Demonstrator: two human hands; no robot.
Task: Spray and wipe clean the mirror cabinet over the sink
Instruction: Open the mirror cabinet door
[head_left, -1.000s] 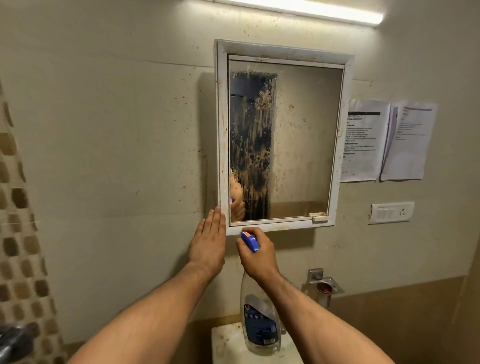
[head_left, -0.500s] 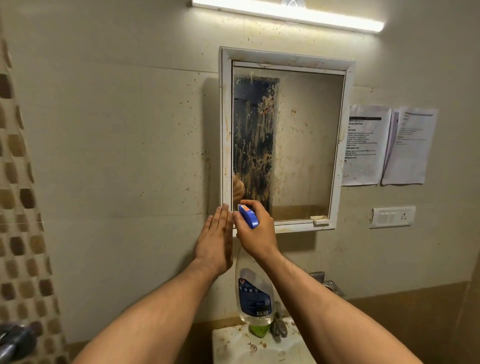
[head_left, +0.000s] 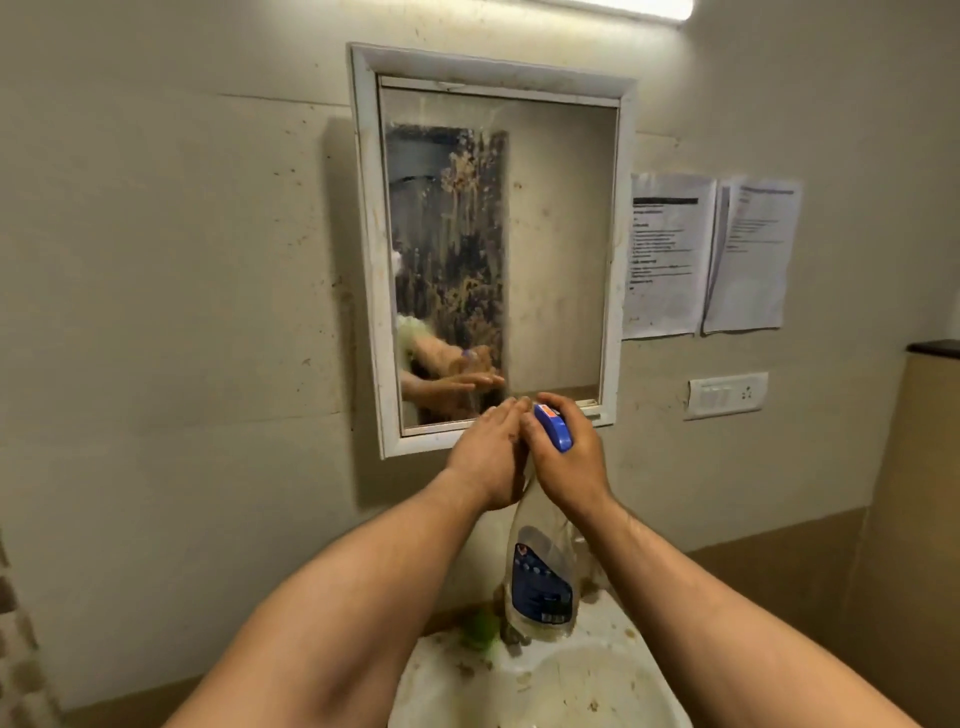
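The stained mirror cabinet (head_left: 561, 234) hangs above a dirty sink (head_left: 597, 691). In front of its lower edge, the right hand (head_left: 569, 462) grips the spray bottle (head_left: 540, 577) by its blue head. The left hand (head_left: 485, 460), fingers straight, is just beside the nozzle. Two printed sheets (head_left: 665, 254) and a switch plate (head_left: 727, 395) sit to the right. The sheets' text and the bottle's blue label are unreadable.

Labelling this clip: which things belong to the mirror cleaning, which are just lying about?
In use: white-framed, stained mirror cabinet; clear spray bottle with blue head, gripped by right hand; left hand beside it.
Lying about: printed paper sheets; white switch plate; dirty white sink.
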